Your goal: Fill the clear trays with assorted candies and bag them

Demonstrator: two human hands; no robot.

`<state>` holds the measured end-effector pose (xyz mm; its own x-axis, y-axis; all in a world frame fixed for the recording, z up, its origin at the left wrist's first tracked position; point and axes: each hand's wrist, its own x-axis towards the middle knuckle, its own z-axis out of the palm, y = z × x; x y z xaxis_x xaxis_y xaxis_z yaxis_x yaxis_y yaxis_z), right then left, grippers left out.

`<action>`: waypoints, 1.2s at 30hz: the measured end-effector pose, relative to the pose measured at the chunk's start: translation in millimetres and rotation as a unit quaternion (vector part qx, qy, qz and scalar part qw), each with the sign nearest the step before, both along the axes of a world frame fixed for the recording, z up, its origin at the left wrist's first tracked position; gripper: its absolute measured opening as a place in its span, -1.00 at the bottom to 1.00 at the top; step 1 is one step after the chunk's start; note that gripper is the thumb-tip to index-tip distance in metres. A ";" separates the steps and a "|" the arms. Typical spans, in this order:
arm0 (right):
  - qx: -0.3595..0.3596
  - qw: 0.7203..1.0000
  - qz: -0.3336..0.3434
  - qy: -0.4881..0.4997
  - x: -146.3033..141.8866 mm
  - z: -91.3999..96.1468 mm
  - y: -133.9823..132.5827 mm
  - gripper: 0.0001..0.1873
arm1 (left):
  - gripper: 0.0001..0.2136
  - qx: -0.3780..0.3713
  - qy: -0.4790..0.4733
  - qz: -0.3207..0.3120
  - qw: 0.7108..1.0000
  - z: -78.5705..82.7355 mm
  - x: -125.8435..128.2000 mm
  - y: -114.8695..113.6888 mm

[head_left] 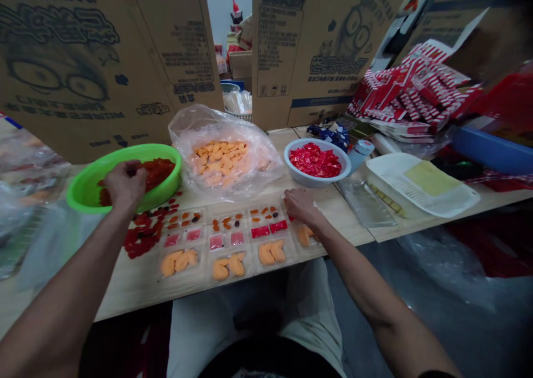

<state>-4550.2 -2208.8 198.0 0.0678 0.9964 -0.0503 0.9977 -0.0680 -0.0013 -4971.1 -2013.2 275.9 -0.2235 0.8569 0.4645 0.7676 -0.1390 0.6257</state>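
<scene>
My left hand (125,185) is in a green bowl (79,192), its fingers curled together over reddish-brown pieces (160,170) like dried fruit; what they pinch is hidden. Over the upper part of the rightmost clear tray (310,250) is my right hand (302,206), fingers closed, with a bit of red showing below them. Orange curved pieces (308,235) lie in that tray's lower part. Several similar trays stand in a row to its left, holding orange pieces (272,252), small red packets (269,230) and strips with a dark piece (264,213).
A clear bag of orange pieces (220,159) and a pale blue bowl of red packets (316,161) stand behind the trays. Loose red pieces (144,233) lie beside the green bowl. At right are a white basket (449,200) and striped red packaging (416,89). Large cartons (166,89) line the back.
</scene>
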 end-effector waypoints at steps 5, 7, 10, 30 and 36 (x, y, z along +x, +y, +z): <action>0.040 0.999 -0.023 0.006 9.1 11.4 -6.9 -0.65 | -0.73 -0.039 -0.073 -0.204 0.975 -9.5 99.6 -76.0; 0.080 0.994 -0.069 0.030 22.2 13.1 -17.8 -0.63 | -0.74 -0.103 -0.096 -0.297 0.944 -15.3 143.3 -102.7; 0.158 0.971 -0.141 0.109 47.7 1.2 -45.9 -0.63 | -0.82 -0.215 -0.163 -0.400 0.876 -28.9 206.2 -127.3; 0.332 0.876 -0.175 0.304 60.4 -80.1 -108.8 -0.66 | -0.90 -0.124 0.080 -0.432 0.890 -58.0 313.0 -148.0; 0.250 0.936 -0.121 0.216 65.4 -52.9 -93.7 -0.54 | -0.77 -0.049 0.034 -0.296 0.953 -19.5 141.1 -121.0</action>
